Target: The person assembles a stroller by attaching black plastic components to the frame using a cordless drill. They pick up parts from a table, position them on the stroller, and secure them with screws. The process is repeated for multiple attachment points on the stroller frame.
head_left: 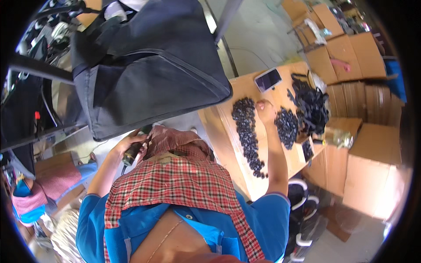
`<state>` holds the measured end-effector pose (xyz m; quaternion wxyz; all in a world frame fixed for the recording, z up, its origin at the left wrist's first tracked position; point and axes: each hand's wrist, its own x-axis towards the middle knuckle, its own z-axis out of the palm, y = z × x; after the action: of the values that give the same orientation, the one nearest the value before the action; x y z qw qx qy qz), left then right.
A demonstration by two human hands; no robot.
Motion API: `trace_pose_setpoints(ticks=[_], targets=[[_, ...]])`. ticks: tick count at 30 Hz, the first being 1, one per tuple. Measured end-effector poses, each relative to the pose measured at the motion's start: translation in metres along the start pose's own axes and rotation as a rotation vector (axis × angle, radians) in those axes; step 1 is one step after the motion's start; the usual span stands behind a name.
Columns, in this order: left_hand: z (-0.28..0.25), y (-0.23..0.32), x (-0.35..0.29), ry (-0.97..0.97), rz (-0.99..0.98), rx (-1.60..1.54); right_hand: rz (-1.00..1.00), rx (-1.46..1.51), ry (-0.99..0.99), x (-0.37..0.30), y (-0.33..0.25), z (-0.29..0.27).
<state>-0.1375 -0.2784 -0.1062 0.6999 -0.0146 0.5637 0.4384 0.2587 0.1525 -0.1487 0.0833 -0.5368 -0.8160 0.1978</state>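
Left of the pale wooden desk [228, 136], the left hand [135, 139] has its grip around a dark cylindrical tool [130, 155], probably rigid, weighty, best held by its barrel. On the desk, the right hand [265, 112], its grip impossible to judge, sits between small glossy black pieces [246, 131], likely light, slippery, pinchable. No lettering is readable.
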Motion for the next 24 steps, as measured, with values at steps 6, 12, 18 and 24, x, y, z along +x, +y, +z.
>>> trace_pose_setpoints(ticks=[6,12,18,24], targets=[[0.083,0.052,-0.042,-0.288,0.180,0.364,-0.151,0.002,0.063,0.013,-0.009,-0.009],[0.112,0.075,-0.104,-0.599,0.570,0.464,-0.644,1.028,-0.203,0.016,-0.191,-0.129],[0.146,0.103,-0.152,-0.582,0.787,0.339,-1.078,1.113,-0.803,-0.001,-0.326,-0.153],[0.106,0.103,-0.166,-0.553,0.904,0.386,-1.111,1.056,-1.001,-0.007,-0.381,-0.153]])
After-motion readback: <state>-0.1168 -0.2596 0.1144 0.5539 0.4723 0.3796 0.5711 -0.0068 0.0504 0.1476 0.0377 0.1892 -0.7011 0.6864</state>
